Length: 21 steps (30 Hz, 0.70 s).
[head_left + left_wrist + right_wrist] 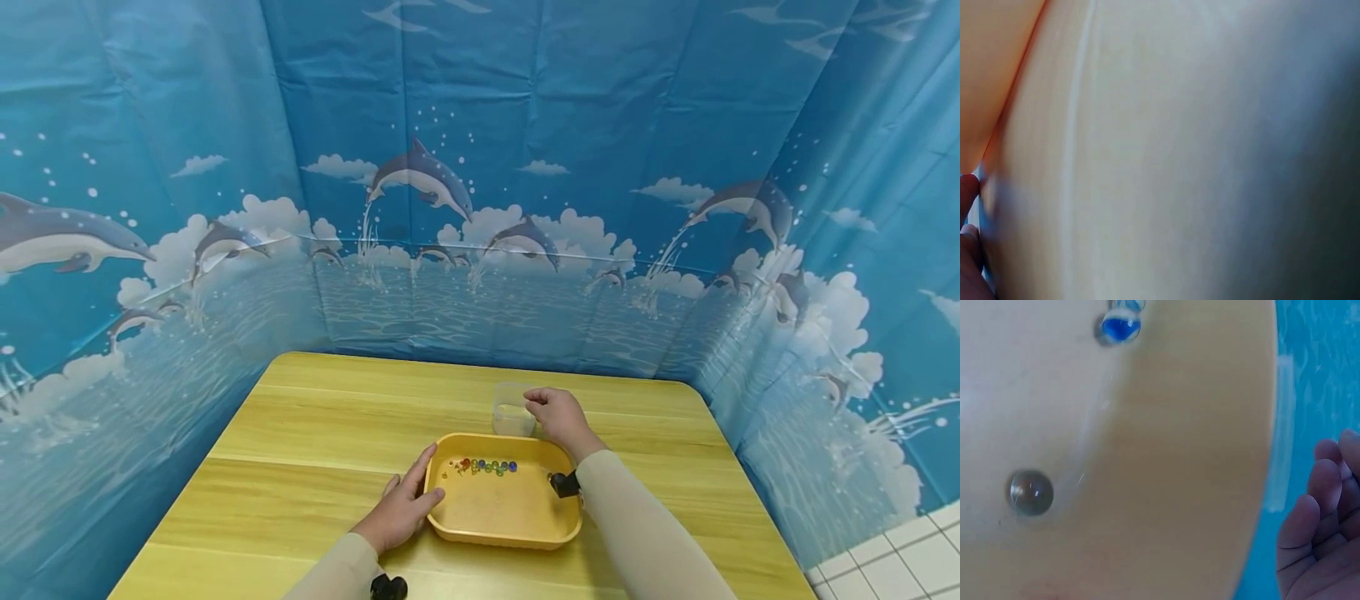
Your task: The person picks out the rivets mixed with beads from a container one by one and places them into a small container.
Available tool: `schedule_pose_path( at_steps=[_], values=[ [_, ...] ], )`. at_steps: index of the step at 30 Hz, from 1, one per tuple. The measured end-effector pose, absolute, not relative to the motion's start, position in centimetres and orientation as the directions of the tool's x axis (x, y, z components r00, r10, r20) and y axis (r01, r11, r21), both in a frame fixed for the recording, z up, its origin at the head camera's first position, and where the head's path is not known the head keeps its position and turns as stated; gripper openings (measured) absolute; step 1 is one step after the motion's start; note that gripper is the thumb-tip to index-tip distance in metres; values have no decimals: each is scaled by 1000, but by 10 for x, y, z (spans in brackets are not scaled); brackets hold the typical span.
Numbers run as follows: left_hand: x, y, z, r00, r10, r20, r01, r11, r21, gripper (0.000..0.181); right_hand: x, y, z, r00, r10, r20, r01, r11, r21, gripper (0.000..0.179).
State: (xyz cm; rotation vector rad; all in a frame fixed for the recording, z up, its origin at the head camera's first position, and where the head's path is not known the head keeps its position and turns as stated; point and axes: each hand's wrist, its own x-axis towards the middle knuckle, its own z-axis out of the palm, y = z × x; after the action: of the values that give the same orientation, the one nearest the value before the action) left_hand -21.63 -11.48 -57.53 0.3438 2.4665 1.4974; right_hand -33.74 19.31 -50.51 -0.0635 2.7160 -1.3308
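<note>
A yellow plastic tray (502, 518) holds a cluster of small glass marbles (488, 468), mostly green and blue, with red and amber ones at the left. My left hand (401, 508) holds the tray's left side, thumb over the rim and fingers along the outside. Behind the tray stands a clear plastic container (513, 421). My right hand (561, 418) is at that container's right side, fingertips close together by its rim; whether they pinch anything is hidden. In the right wrist view, a clear marble (1030, 492) and a blue marble (1121, 328) lie in the tray.
The tray and container sit on a yellow wood-grain table (322, 425). A blue dolphin-print curtain (480, 308) hangs around its back and sides. White tiles (892, 558) show at the lower right. Small black cameras (564, 484) are worn at both wrists.
</note>
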Motion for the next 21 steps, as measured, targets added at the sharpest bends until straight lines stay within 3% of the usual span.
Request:
schedule_pose_path(
  at_steps=[10,21],
  values=[
    [-217,-115,-576,-951,299,-79,74,467,881,73,-315,175,-504,-978,-208,-22,-119,643,-757,29],
    [-219,-116,-577,-952,297,-66,90,482,871,72,-291,153,-514,-907,-414,-83,-232,653,-721,25]
  ],
)
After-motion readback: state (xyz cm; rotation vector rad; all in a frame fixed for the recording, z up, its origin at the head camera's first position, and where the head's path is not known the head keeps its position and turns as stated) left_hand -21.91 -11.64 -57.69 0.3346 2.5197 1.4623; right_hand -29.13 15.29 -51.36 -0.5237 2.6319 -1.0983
